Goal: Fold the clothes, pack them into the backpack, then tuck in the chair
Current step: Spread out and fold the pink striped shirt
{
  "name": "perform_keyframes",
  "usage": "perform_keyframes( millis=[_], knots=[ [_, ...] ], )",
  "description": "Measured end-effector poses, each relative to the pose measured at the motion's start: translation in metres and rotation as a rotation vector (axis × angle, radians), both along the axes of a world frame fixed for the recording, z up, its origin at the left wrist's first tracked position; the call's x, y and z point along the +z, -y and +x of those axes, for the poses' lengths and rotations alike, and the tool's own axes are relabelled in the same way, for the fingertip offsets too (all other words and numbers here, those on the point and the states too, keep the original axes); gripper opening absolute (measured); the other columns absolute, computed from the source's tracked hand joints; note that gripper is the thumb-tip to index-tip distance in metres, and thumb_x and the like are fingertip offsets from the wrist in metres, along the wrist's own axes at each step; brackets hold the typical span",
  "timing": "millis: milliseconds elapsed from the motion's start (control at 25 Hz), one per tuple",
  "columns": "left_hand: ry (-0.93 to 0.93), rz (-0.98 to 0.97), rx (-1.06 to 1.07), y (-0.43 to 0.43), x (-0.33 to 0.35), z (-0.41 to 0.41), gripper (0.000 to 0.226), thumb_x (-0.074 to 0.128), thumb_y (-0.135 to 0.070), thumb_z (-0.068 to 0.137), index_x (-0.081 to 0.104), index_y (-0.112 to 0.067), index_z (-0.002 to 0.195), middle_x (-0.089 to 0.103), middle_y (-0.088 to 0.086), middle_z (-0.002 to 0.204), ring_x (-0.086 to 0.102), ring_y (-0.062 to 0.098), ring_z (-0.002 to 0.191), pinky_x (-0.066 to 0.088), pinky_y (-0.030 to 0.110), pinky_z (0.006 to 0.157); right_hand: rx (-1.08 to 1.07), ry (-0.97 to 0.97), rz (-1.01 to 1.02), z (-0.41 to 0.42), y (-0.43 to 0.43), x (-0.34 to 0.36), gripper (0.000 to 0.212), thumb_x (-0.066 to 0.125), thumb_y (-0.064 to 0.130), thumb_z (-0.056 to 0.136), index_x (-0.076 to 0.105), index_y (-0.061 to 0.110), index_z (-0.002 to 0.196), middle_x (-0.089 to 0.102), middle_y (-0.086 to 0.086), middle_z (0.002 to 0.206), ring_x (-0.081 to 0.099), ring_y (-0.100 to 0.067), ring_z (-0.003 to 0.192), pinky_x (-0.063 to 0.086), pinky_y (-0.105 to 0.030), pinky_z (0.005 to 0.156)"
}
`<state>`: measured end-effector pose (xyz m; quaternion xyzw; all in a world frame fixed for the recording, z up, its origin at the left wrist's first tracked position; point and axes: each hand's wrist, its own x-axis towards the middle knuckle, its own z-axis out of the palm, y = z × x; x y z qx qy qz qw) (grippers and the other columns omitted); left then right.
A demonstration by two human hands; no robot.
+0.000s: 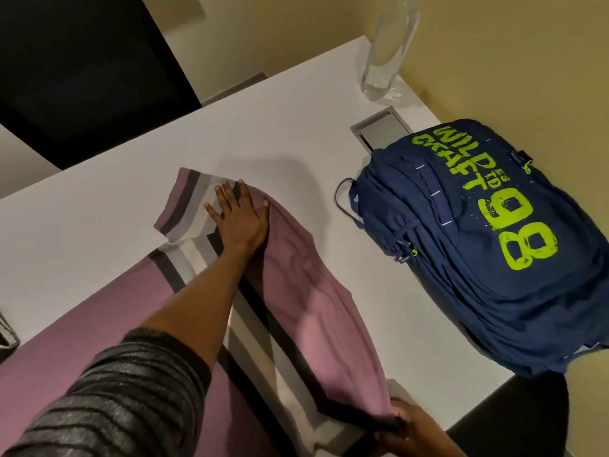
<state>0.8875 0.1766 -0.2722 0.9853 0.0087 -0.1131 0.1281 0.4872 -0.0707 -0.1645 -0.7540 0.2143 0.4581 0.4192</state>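
Showing only a sliver of a grey object point(6, 331) at the far left, well left of both hands and too cropped to identify. Looming beyond the left hand, past the far edge of the white bench point(131, 159): a flat black panel point(82, 70).

Reaching in from the lower left in a grey-and-black striped sleeve point(125, 390). Pressing the left hand point(239, 219) palm down on the mauve T-shirt point(296, 268), fingers straight and spread, released rather than grasping, fingertips resting on the black, grey and white bands of its short sleeve. Spreading that T-shirt across the bench between and under the two hands, with its right side doubled over towards the middle.

Grasping the near end of that doubled-over edge with the right hand point(407, 430), fingers curled round the cloth at the bench's near edge.

Sitting beyond the right hand and to the right of the left one: a grey hatch point(382, 127) set into the bench, and further back a clear glass vase point(385, 51) standing near the yellowish wall.

Lying on the bench to the right of both hands, apart from the T-shirt: the navy backpack point(478, 242), lime-green "WILD CRAFT 98" facing up, its top end covering a corner of the hatch.

Showing a dark shape point(514, 420) below the bench edge, just right of the right hand; cannot tell what.
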Motion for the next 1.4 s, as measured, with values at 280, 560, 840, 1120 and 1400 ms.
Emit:
perform_keyframes(
  millis=[280,560,840,1120,1400],
  knots=[
    [-0.106,-0.139,-0.051,0.022,0.022,0.021,0.081,0.013,-0.07,0.102,0.003,-0.022,0.166,-0.009,0.011,0.173,-0.015,0.028,0.159,-0.012,0.068,0.121,-0.506,0.081,0.021,0.006,0.025,-0.006,0.006,0.07,0.031,0.097,0.069,0.03,0.103,0.076,0.002,0.095,0.069,-0.009,0.086,0.053,-0.017,0.076],
    [0.12,-0.28,0.069,-0.055,0.051,-0.167,0.057,0.034,-0.04,0.111,0.022,-0.022,0.163,0.002,0.002,0.175,-0.006,0.019,0.161,-0.004,0.064,0.126,-0.332,0.077,0.021,-0.023,0.019,-0.006,0.027,0.071,0.025,0.093,0.068,0.038,0.117,0.075,0.002,0.116,0.072,-0.017,0.106,0.059,-0.038,0.094],
    [0.131,-0.017,0.398,-0.208,0.053,-0.414,0.064,0.045,-0.031,0.095,0.042,-0.006,0.154,0.033,0.021,0.163,0.03,0.04,0.152,0.025,0.06,0.118,-0.492,-0.099,0.032,-0.042,0.015,-0.002,0.026,0.067,0.025,0.1,0.066,0.006,0.116,0.078,-0.016,0.102,0.075,-0.025,0.084,0.062,-0.033,0.073],
    [-0.095,-0.268,1.133,-0.256,0.066,-0.51,0.086,0.058,-0.053,0.078,0.049,0.01,0.135,0.06,0.04,0.12,0.057,0.057,0.111,0.047,0.068,0.096,-0.781,-0.062,0.21,-0.062,-0.012,-0.006,0.02,0.068,0.012,0.096,0.071,0.008,0.116,0.078,-0.011,0.113,0.076,-0.027,0.101,0.061,-0.031,0.078],
    [-0.145,-0.964,1.312,-0.277,0.091,-0.481,0.037,0.071,-0.017,0.096,0.063,0.001,0.128,0.067,0.015,0.119,0.06,0.035,0.108,0.049,0.043,0.094,-0.959,-0.053,0.159,-0.067,-0.03,-0.017,0.035,0.072,0.015,0.093,0.065,0.007,0.126,0.071,-0.024,0.121,0.067,-0.049,0.113,0.055,-0.062,0.096]
  ],
)
